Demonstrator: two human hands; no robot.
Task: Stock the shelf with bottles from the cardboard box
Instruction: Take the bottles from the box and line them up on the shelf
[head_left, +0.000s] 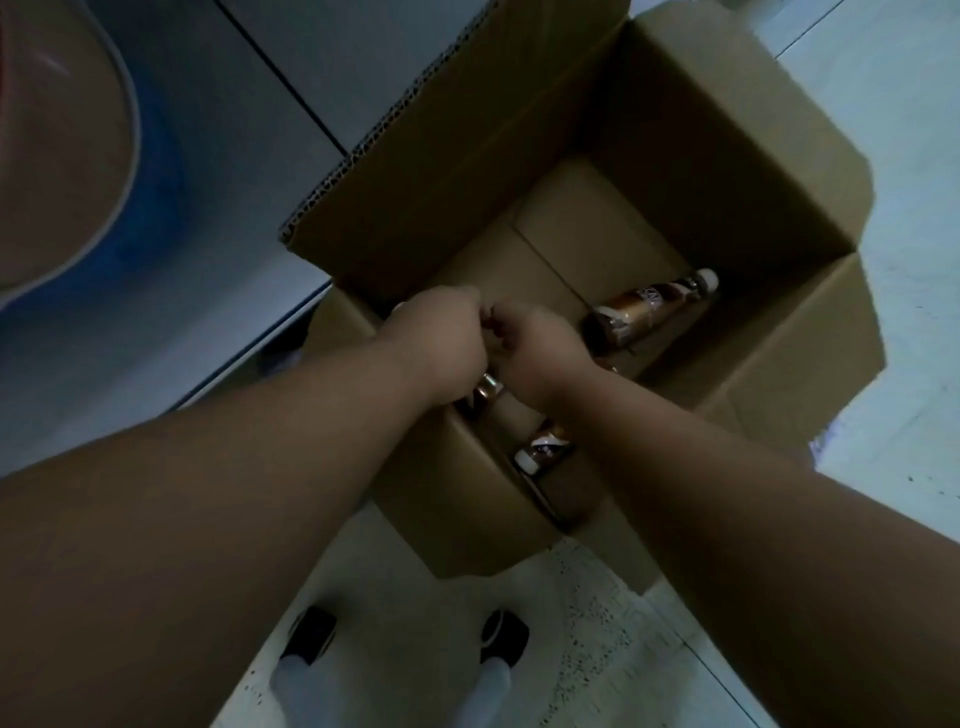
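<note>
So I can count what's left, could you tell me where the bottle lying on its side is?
In the head view, the bottle lies at the cardboard box's right inner wall, just right of the right hand.

This is looking like a shop's stockroom or aisle floor rather than a home, though the dim light is leaving that uncertain. A large cardboard box is sitting open on the floor at the centre, its flaps spreading toward twelve and three o'clock, and brown-labelled bottles of one kind are lying inside it as packed goods. Pale floor tiles with dark seams are running out toward two and four o'clock, and a speckled strip is showing at six o'clock. A grey panelled surface with a dark joint is rising at ten o'clock; whether it is shelving cannot be told.
</note>
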